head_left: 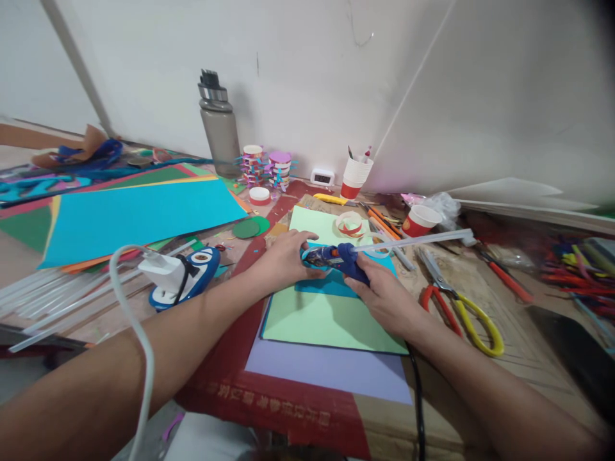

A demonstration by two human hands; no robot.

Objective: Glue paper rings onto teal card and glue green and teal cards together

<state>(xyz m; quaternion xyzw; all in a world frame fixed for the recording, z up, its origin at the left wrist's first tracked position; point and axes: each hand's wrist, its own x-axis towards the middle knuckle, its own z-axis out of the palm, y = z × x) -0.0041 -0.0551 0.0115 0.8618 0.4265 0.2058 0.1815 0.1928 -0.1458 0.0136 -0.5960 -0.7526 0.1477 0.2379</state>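
My right hand (384,291) is wrapped round the handle of a dark blue hot glue gun (348,257). A long clear glue stick (418,240) sticks out of its back, towards the right. The gun's front end points left, at a small blue-edged piece (314,272) that my left hand (288,256) grips between thumb and fingers. Its exact shape is partly hidden by the fingers and the gun. Under both hands lie a blue paper piece (312,285) and light green sheets (331,323), on top of a lavender sheet (331,371).
Right of my hands lie red-and-yellow-handled scissors (446,294) and a red paper cup (421,221). A cut cup ring (350,225) sits ahead. Leftward are blue paper (144,214), glue sticks (52,294) and a white plug (163,272). A bottle (220,131) stands behind.
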